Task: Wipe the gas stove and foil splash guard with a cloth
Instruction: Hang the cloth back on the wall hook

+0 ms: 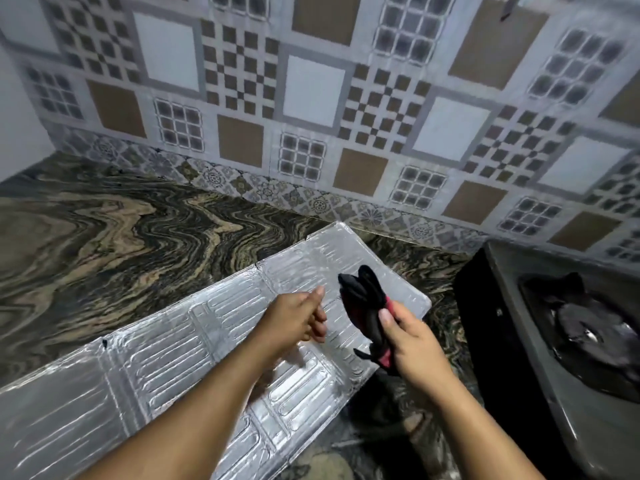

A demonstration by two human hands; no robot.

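The silver foil splash guard point(166, 358) lies flat across the marbled counter, running from the lower left up to the middle. Above its right end my right hand point(408, 341) grips a bunched black cloth with a red edge point(365, 306), held off the foil. My left hand point(298, 320) hovers just left of the cloth with fingers curled loosely and nothing in it. The gas stove point(554, 358) stands at the right, its dark burner grate point(588, 323) partly in view.
A dark swirled stone counter point(104, 230) stretches to the left and behind the foil. Patterned wall tiles point(311, 84) rise at the back. The stove's black side panel point(485, 323) stands close to the foil's right end.
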